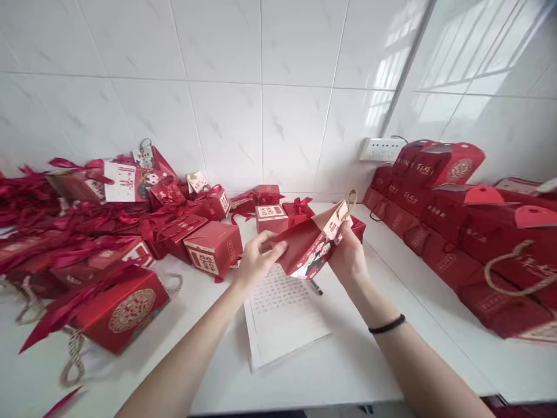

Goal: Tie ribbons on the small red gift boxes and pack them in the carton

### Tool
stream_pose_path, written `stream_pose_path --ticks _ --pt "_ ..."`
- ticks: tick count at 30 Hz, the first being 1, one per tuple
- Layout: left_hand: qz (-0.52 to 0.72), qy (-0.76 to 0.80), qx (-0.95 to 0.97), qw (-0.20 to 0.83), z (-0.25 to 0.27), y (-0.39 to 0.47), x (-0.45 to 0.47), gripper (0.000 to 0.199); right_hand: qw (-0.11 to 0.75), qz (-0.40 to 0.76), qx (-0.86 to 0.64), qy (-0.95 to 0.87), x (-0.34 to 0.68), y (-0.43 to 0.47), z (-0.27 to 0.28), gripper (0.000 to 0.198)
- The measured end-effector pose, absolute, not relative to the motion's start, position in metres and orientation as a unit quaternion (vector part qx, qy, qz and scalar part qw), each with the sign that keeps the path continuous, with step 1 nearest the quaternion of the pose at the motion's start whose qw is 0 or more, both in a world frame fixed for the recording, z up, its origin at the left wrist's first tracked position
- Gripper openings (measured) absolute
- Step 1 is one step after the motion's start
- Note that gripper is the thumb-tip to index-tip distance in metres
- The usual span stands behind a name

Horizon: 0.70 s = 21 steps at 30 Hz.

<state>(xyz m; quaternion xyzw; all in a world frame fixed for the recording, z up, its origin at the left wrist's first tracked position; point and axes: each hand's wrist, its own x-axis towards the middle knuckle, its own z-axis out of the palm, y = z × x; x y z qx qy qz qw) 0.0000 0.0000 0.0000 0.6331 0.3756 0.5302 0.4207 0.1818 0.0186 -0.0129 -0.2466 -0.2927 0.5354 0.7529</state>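
Note:
Between my two hands is a red gift box point(302, 247), tilted in the air over a sheet of handwritten paper. Its side carries printed cartoon figures, and a pale tag point(336, 222) with a thin gold loop sits at its upper right end. My left hand point(257, 258) pinches the box's left edge between thumb and fingers. At the tag end, my right hand point(349, 251) is closed on the box, its fingers partly hidden behind it. The handwritten paper point(287, 325) lies on the white table below, with a dark pen point(316, 287) on it.
Many red boxes with ribbons crowd the left, including a large box with rope handles point(124, 310) and a square box point(214, 249). Stacked red boxes point(448, 215) line the right side. A white power strip point(382, 149) is at the tiled wall point(226, 116).

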Motion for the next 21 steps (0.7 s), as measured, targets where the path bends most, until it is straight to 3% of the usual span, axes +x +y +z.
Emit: stream_pose_path --ticks 5,9,13,18,21 --pt "0.568 0.399 0.537 0.480 -0.007 0.008 0.001 0.048 0.748 0.559 -0.238 -0.268 0.180 0.016 -0.009 0.026" --pt "0.577 0.299 0.535 0.540 -0.006 0.006 0.001 0.049 0.752 0.577 -0.255 -0.194 0.180 0.015 -0.004 0.026" --pt "0.523 0.275 0.644 0.485 -0.009 -0.002 0.005 0.050 0.754 0.579 -0.263 -0.166 0.180 0.015 -0.003 0.031" --pt "0.478 0.304 0.731 0.381 -0.020 -0.005 0.012 0.081 0.751 0.585 -0.264 -0.155 0.179 0.016 -0.005 0.034" --pt "0.476 0.325 0.744 0.338 -0.024 -0.004 0.015 0.090 0.742 0.592 -0.274 -0.153 0.177 0.018 -0.009 0.034"
